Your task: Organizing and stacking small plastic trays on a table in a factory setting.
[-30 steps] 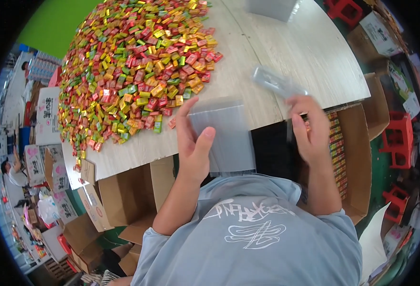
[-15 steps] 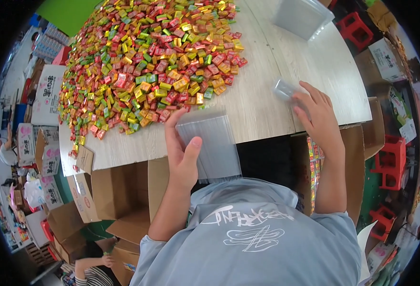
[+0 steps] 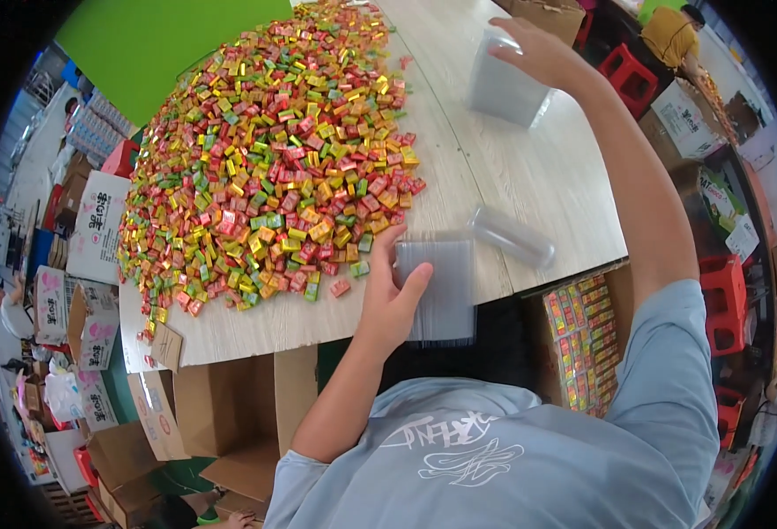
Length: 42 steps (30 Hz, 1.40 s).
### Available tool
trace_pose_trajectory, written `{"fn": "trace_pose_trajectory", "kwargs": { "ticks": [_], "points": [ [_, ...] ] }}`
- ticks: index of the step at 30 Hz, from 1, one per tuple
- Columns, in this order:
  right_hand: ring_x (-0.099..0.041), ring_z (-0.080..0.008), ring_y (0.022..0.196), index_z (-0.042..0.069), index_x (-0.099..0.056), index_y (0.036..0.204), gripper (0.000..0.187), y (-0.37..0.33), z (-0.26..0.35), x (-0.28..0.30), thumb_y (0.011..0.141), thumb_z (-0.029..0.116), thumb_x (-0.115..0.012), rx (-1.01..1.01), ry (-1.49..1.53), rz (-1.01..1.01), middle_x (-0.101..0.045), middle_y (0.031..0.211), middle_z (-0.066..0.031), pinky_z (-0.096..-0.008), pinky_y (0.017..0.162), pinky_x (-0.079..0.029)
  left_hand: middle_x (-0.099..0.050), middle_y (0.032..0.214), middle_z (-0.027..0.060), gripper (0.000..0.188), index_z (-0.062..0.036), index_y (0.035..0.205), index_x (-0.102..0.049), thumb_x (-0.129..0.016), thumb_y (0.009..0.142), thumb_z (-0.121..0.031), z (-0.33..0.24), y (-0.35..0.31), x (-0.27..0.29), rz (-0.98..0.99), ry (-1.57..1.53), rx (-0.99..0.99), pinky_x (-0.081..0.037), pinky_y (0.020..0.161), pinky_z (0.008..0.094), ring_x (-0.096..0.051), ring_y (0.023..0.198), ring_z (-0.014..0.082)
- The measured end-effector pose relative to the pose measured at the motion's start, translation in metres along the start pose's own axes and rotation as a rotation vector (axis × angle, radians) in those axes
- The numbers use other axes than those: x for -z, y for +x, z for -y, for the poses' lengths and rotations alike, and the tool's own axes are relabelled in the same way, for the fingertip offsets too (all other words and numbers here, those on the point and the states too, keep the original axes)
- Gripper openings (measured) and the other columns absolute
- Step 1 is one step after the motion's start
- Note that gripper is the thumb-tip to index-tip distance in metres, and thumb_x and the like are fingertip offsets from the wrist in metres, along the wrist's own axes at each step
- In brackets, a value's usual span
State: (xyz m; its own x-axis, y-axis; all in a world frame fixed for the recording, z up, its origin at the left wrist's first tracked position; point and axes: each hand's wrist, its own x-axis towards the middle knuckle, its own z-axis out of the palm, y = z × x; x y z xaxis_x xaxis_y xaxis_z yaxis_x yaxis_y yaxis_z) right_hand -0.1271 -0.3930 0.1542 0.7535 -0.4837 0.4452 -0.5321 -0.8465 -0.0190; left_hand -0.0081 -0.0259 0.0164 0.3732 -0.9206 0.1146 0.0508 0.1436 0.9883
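Note:
My left hand [image 3: 392, 291] is wrapped round a stack of clear plastic sheets [image 3: 441, 286], its thumb across the near face, at the table's front edge. Far to the right, my right hand [image 3: 542, 55] reaches over a second, larger stack of clear plastic [image 3: 507, 97]. Its fingers and thumb are stretched apart at the top of that stack; whether they touch it I cannot tell. Between the two stacks a clear plastic tube [image 3: 512, 236] lies on its side on the table. A big heap of small foil-wrapped sweets [image 3: 274, 159], red, yellow, orange and green, spreads left of my left hand.
The pale wooden table [image 3: 441, 150] ends just before my body. Below its edge stand an open cardboard box [image 3: 230, 406] at left and a box of colourful packed sweets [image 3: 582, 344] at right. A green panel [image 3: 159, 53] rises behind the heap. Red stools [image 3: 631, 79] stand at right.
My right hand has gone from beside the tube to the far stack. The tube now lies free on the table. My left hand still holds its sheets. The whole view has shifted.

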Motion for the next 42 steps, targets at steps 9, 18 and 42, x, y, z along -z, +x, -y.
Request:
{"fn": "trace_pose_trajectory", "kwargs": {
  "ticks": [9, 18, 42],
  "points": [
    [-0.056, -0.0337, 0.118, 0.018, -0.046, 0.143, 0.049, 0.032, -0.021, -0.004, 0.098, 0.032, -0.057, 0.176, -0.207, 0.395, -0.056, 0.133, -0.0129, -0.0414, 0.107, -0.042, -0.043, 0.134, 0.015, 0.062, -0.002, 0.144, -0.032, -0.063, 0.092, -0.014, 0.001, -0.001, 0.004, 0.036, 0.125, -0.018, -0.032, 0.108, 0.0353, -0.043, 0.124, 0.0225],
    [-0.056, -0.0324, 0.121, 0.018, -0.044, 0.145, 0.05, 0.013, -0.053, -0.022, 0.098, 0.033, -0.056, 0.091, 0.028, 0.203, -0.057, 0.134, -0.014, -0.0418, 0.108, -0.042, -0.04, 0.137, 0.0144, 0.064, -0.0021, 0.145, -0.03, -0.063, 0.092, -0.015, -0.005, 0.0, 0.003, 0.063, 0.002, 0.032, -0.03, 0.11, 0.0357, -0.04, 0.126, 0.0227],
    [-0.057, -0.0164, 0.094, 0.0, -0.057, 0.114, 0.03, -0.173, 0.163, 0.045, 0.095, 0.023, -0.057, -0.217, 0.756, 0.227, -0.058, 0.107, -0.0079, -0.0293, 0.088, -0.044, -0.037, 0.142, 0.0122, 0.062, 0.0003, 0.143, -0.033, -0.063, 0.091, -0.018, 0.011, -0.001, 0.017, -0.05, -0.181, 0.062, -0.022, 0.113, 0.0326, -0.033, 0.134, 0.0208]
  ]
}}
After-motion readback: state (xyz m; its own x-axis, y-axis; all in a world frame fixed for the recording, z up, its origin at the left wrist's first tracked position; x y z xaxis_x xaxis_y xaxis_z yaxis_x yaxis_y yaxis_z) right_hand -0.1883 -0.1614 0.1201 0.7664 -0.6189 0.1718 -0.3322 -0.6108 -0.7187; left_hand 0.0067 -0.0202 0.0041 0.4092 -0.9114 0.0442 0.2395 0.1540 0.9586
